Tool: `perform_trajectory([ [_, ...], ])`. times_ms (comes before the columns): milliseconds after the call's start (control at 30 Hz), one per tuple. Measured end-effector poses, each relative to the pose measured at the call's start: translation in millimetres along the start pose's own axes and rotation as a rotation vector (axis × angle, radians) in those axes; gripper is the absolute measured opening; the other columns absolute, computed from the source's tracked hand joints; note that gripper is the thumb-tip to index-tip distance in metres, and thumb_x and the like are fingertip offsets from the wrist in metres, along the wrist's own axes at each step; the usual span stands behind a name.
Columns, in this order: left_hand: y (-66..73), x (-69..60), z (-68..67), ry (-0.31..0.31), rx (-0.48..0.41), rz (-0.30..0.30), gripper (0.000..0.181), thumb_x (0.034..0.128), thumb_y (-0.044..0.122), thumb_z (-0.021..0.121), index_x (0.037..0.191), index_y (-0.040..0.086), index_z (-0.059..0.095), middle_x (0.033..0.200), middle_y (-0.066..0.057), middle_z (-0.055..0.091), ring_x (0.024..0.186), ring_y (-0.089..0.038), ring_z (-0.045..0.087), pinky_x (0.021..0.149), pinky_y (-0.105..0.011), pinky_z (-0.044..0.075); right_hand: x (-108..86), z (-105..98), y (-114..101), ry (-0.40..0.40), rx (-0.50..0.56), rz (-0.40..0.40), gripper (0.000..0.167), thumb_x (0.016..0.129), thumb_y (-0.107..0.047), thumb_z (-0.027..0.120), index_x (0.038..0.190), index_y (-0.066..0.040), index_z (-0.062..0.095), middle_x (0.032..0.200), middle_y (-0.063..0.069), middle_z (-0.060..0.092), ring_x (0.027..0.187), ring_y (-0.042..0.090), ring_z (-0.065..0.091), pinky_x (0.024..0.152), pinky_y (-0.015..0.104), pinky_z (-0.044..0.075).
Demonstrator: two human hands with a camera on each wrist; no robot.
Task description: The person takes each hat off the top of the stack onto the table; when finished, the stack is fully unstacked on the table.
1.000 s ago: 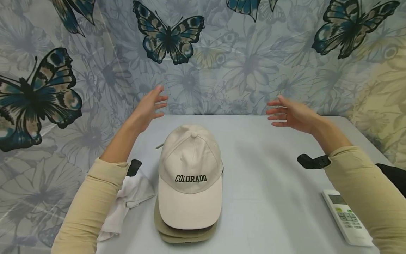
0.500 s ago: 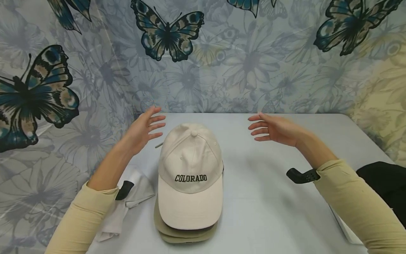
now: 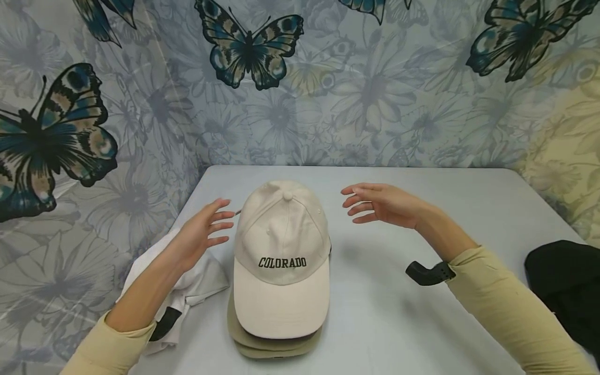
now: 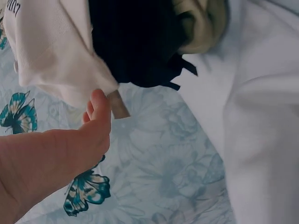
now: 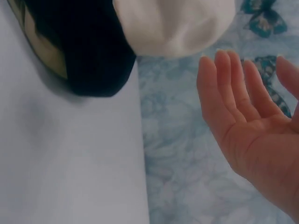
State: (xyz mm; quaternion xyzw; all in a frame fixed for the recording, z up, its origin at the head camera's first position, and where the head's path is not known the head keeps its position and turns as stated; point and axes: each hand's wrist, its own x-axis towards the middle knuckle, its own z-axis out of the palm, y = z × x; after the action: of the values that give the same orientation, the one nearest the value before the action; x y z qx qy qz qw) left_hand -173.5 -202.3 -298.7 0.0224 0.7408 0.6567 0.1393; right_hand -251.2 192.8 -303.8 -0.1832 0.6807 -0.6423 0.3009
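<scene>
A cream baseball cap (image 3: 281, 234) lettered COLORADO tops a stack in the middle of the table, its brim towards me. Under it are a dark cap (image 5: 93, 51), seen from the wrist views, and an olive cap (image 3: 276, 348) at the bottom. My left hand (image 3: 199, 237) hovers just left of the stack, fingers extended towards the cream cap. On the other side, a small gap separates my right hand (image 3: 384, 205) from the caps, its fingers nearly straight. Both hands hold nothing. A strap end (image 4: 119, 105) pokes out behind the cream cap.
A crumpled white cloth (image 3: 203, 281) lies beneath my left forearm. Black fabric (image 3: 562, 286) sits at the table's right side, partly behind my right sleeve. The white table (image 3: 422, 187) ends at a butterfly-patterned backdrop (image 3: 365, 104).
Both hands have come lower and nearer to me, and the right hand has moved left towards the caps. The white remote on the right is now out of sight. The stack stays put.
</scene>
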Motion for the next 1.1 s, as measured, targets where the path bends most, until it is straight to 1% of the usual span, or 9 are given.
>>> perform_trajectory([
  [100,-7.9,-5.1,0.1,-0.009,0.002,-0.046,0.070,0.1008,0.052,0.032,0.152,0.007,0.015,0.147,-0.022,0.024,0.133,-0.037,0.028,0.105,-0.051,0.030,2.8,6,-3,-0.047,0.005,-0.027,0.033,0.104,-0.021,0.043,0.133,-0.006,0.047,0.120,0.015,0.053,0.107,0.030,0.057,0.095,0.047,0.045],
  [200,-15.5,-8.0,0.9,-0.010,-0.010,-0.088,0.070,0.1008,0.051,0.033,0.152,0.007,0.015,0.146,-0.022,0.024,0.131,-0.037,0.030,0.101,-0.049,0.036,6.5,11,-5,-0.079,-0.001,-0.045,0.034,0.103,-0.021,0.044,0.133,-0.005,0.046,0.119,0.014,0.054,0.107,0.030,0.057,0.094,0.047,0.045],
  [367,-27.3,-15.9,3.3,-0.011,-0.045,-0.145,0.071,0.1003,0.052,0.034,0.152,0.007,0.015,0.144,-0.021,0.026,0.124,-0.033,0.036,0.092,-0.043,0.045,12.8,22,-11,-0.075,0.009,-0.026,0.037,0.103,-0.020,0.045,0.134,-0.002,0.044,0.120,0.017,0.053,0.107,0.031,0.056,0.094,0.048,0.045],
  [467,-34.1,-20.0,4.9,-0.026,-0.061,-0.166,0.074,0.0991,0.055,0.035,0.151,0.006,0.015,0.143,-0.021,0.027,0.121,-0.031,0.038,0.090,-0.041,0.047,14.6,29,-15,-0.067,0.025,-0.017,0.037,0.103,-0.019,0.045,0.135,0.000,0.043,0.121,0.018,0.053,0.109,0.033,0.055,0.095,0.048,0.045],
  [567,-40.9,-24.3,6.6,-0.027,-0.086,-0.190,0.072,0.0990,0.055,0.036,0.150,0.007,0.017,0.142,-0.021,0.030,0.120,-0.031,0.041,0.089,-0.041,0.048,16.4,34,-18,-0.084,0.035,-0.022,0.038,0.103,-0.018,0.045,0.136,0.000,0.043,0.121,0.017,0.054,0.110,0.034,0.055,0.095,0.049,0.044],
  [667,-48.3,-28.7,8.3,-0.033,-0.119,-0.207,0.070,0.0991,0.054,0.037,0.149,0.007,0.019,0.139,-0.020,0.033,0.117,-0.029,0.045,0.089,-0.042,0.049,18.0,39,-20,-0.104,0.044,-0.021,0.037,0.103,-0.018,0.045,0.136,0.000,0.043,0.120,0.016,0.056,0.109,0.033,0.056,0.095,0.050,0.044],
  [833,-57.8,-34.6,9.8,-0.078,-0.171,-0.213,0.072,0.0981,0.055,0.039,0.147,0.005,0.021,0.130,-0.016,0.039,0.108,-0.023,0.052,0.087,-0.041,0.050,19.4,44,-22,-0.124,0.041,-0.019,0.035,0.103,-0.016,0.044,0.134,0.000,0.046,0.119,0.017,0.056,0.108,0.031,0.057,0.094,0.050,0.044],
  [967,-61.4,-39.4,9.4,-0.115,-0.207,-0.218,0.068,0.1001,0.052,0.036,0.145,0.003,0.022,0.124,-0.013,0.043,0.106,-0.021,0.052,0.089,-0.041,0.048,21.3,48,-23,-0.146,0.039,-0.027,0.035,0.103,-0.016,0.045,0.133,0.001,0.047,0.119,0.017,0.055,0.107,0.030,0.057,0.094,0.049,0.044],
  [1100,-64.3,-44.3,9.0,-0.154,-0.224,-0.214,0.067,0.1013,0.050,0.033,0.145,0.001,0.021,0.122,-0.011,0.045,0.109,-0.021,0.051,0.091,-0.043,0.047,23.9,51,-24,-0.166,0.023,-0.035,0.037,0.102,-0.016,0.046,0.133,0.003,0.047,0.120,0.017,0.055,0.106,0.030,0.057,0.094,0.049,0.044],
])
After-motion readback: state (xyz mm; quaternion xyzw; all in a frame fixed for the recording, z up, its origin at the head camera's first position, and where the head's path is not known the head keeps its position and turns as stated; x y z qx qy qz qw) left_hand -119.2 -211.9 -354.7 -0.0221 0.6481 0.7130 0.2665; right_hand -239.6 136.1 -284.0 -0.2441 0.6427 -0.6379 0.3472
